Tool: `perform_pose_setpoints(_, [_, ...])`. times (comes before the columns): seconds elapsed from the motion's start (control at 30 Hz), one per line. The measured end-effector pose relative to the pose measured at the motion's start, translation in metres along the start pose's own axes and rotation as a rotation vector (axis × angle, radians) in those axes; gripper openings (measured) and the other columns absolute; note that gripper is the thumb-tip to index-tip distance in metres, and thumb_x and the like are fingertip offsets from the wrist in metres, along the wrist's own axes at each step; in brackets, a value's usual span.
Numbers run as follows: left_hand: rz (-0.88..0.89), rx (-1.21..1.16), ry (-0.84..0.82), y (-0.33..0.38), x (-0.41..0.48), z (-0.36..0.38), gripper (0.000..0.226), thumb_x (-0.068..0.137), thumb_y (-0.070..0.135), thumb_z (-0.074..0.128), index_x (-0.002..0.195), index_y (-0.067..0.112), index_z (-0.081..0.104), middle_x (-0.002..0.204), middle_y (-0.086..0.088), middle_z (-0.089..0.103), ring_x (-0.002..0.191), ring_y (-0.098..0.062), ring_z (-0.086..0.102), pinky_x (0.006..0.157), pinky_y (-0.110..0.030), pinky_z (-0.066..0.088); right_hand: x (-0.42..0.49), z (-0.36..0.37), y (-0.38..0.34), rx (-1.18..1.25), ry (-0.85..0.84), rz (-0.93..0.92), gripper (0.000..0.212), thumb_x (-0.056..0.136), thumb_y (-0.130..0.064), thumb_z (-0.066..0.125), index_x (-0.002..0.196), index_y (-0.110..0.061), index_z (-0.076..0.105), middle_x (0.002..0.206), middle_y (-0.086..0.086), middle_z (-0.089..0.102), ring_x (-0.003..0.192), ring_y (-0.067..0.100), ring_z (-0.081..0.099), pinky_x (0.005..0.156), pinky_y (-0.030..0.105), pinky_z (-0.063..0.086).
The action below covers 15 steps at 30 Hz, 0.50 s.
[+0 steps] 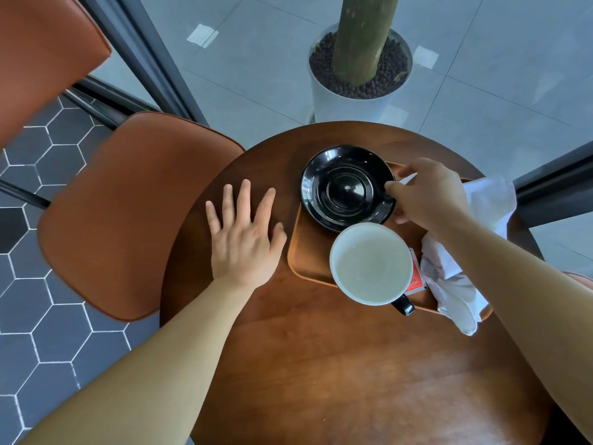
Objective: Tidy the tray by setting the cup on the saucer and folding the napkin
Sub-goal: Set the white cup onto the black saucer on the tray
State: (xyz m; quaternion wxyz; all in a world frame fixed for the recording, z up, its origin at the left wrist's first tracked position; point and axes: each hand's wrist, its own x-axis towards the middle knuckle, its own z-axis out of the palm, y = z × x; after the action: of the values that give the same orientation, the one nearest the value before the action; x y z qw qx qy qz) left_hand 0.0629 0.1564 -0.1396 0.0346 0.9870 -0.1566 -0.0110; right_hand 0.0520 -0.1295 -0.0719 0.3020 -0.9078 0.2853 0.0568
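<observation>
Reference landmark: the tray [308, 261], which lies on the right half of the round table [321, 364].

Task items:
- Saucer [348, 187]: black, at the far left corner of the tray, overhanging its far edge.
- Cup [372, 263]: white inside, upright and empty, at the near edge of the tray, just beside the saucer's near rim. Its dark handle [403, 305] points toward the person and slightly right.
- Napkin [449, 284]: white, crumpled, along the right side of the tray, partly under the right forearm. Its long axis runs from far to near.
- A red packet [416, 277] lies between cup and napkin.

Hands:
- Left hand [244, 239]: flat on the table just left of the tray, fingers spread, holding nothing.
- Right hand [426, 194]: at the saucer's right rim, thumb and fingers curled and pinching that rim.

Key relation: the cup stands on the near side of the saucer, between the two forearms. The right hand is occupied with the saucer; the free left hand is at about the same distance from the cup, though the handle faces away from it. Seating the cup probably calls for a short lift away from the person.
</observation>
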Motion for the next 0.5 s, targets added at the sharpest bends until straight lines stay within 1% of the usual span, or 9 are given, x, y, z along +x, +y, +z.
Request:
perform_pose_setpoints(0.07, [0.006, 0.003, 0.010, -0.0008, 0.0007, 0.0018, 0.061, 0.096, 0.050, 0.031, 0.154, 0.030, 0.033, 0.163, -0.016, 0.030, 0.152, -0.042, 0.021, 0.120, -0.067, 0.018, 0.0012, -0.0009, -0.0013, 0.001, -0.013, 0.007, 0.015, 0.092, -0.027, 0.066, 0.104, -0.019, 0.064, 0.068, 0.004, 0.074, 0.051, 0.014, 0.070, 0.058, 0.022, 0.047])
perform_pose_setpoints(0.13, [0.007, 0.010, 0.016, -0.0010, 0.0012, 0.0027, 0.062, 0.096, 0.050, 0.030, 0.154, 0.030, 0.033, 0.163, -0.016, 0.030, 0.152, -0.042, 0.022, 0.120, -0.067, 0.019, 0.0015, -0.0003, -0.0030, 0.000, -0.013, 0.012, 0.010, 0.091, -0.018, 0.064, 0.101, -0.017, 0.067, 0.073, 0.005, 0.074, 0.051, 0.016, 0.070, 0.058, 0.024, 0.050])
perform_pose_setpoints(0.2, [0.007, 0.012, 0.018, -0.0010, 0.0015, 0.0034, 0.062, 0.096, 0.050, 0.030, 0.154, 0.030, 0.033, 0.163, -0.017, 0.031, 0.152, -0.042, 0.022, 0.120, -0.066, 0.019, 0.0007, 0.0010, -0.0034, 0.006, -0.008, 0.015, 0.011, 0.089, -0.013, 0.060, 0.095, -0.016, 0.069, 0.071, 0.005, 0.074, 0.051, 0.017, 0.071, 0.064, 0.029, 0.056])
perform_pose_setpoints(0.27, [0.007, 0.012, 0.022, -0.0015, 0.0016, 0.0039, 0.062, 0.096, 0.050, 0.030, 0.154, 0.030, 0.033, 0.163, -0.017, 0.031, 0.152, -0.043, 0.022, 0.120, -0.066, 0.019, -0.0001, 0.0022, -0.0028, 0.031, -0.015, 0.032, 0.011, 0.086, -0.012, 0.058, 0.090, -0.015, 0.068, 0.065, 0.004, 0.074, 0.048, 0.016, 0.071, 0.068, 0.031, 0.058])
perform_pose_setpoints(0.37, [0.010, 0.004, 0.025, -0.0022, 0.0014, 0.0046, 0.061, 0.096, 0.050, 0.028, 0.153, 0.029, 0.035, 0.162, -0.017, 0.032, 0.151, -0.042, 0.023, 0.120, -0.065, 0.019, -0.0004, 0.0027, -0.0022, 0.069, -0.024, 0.063, 0.010, 0.083, -0.012, 0.058, 0.085, -0.015, 0.067, 0.060, 0.002, 0.073, 0.046, 0.013, 0.070, 0.062, 0.027, 0.053])
perform_pose_setpoints(0.43, [0.005, -0.012, 0.025, -0.0026, 0.0015, 0.0046, 0.060, 0.098, 0.051, 0.026, 0.153, 0.030, 0.035, 0.163, -0.016, 0.031, 0.152, -0.042, 0.022, 0.121, -0.065, 0.018, -0.0004, 0.0028, -0.0015, 0.094, -0.036, 0.080, 0.008, 0.083, -0.012, 0.060, 0.083, -0.017, 0.066, 0.061, 0.003, 0.074, 0.046, 0.012, 0.070, 0.059, 0.027, 0.051])
perform_pose_setpoints(0.5, [0.000, -0.027, 0.024, -0.0027, 0.0017, 0.0038, 0.060, 0.100, 0.054, 0.022, 0.153, 0.030, 0.035, 0.164, -0.016, 0.030, 0.153, -0.041, 0.021, 0.121, -0.065, 0.017, -0.0004, 0.0019, 0.0000, 0.134, -0.055, 0.099, 0.004, 0.083, -0.013, 0.064, 0.083, -0.017, 0.066, 0.066, 0.004, 0.075, 0.048, 0.015, 0.071, 0.061, 0.031, 0.056])
